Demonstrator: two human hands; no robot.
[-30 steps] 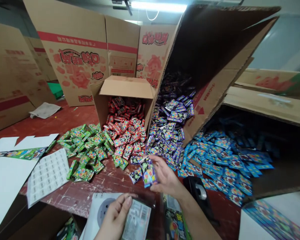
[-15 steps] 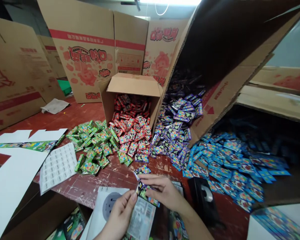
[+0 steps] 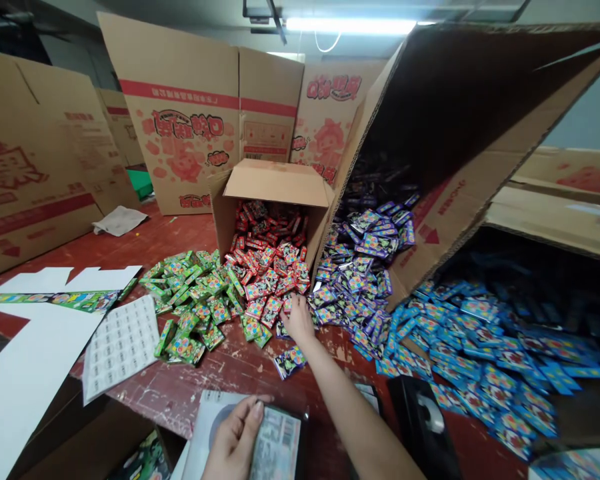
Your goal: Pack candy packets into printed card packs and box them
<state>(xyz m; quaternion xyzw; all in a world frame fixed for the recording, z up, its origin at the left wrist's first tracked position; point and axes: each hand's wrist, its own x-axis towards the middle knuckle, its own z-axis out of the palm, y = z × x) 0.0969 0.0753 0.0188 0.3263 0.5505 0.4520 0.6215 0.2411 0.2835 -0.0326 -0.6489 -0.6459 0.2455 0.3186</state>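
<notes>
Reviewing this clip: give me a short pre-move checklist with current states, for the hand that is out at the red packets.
1. Right hand is at the edge of the red packets: ok.
2. Packet secured in the right hand's fingers: cannot tell, the hand hides it.
3. Left hand pinches the clear bag: ok.
4. Bag mouth open to receive: cannot tell.
5. Colour piles are kept apart: not ok, green packets mix with red where they meet.
6. Loose purple packets lie under the forearm: ok, untouched.

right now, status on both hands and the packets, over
Left hand pinching clear bag at the near edge. Right hand stretched out onto red packets, grip hidden. Purple packets lie beside the forearm. Nothing blocking.
</notes>
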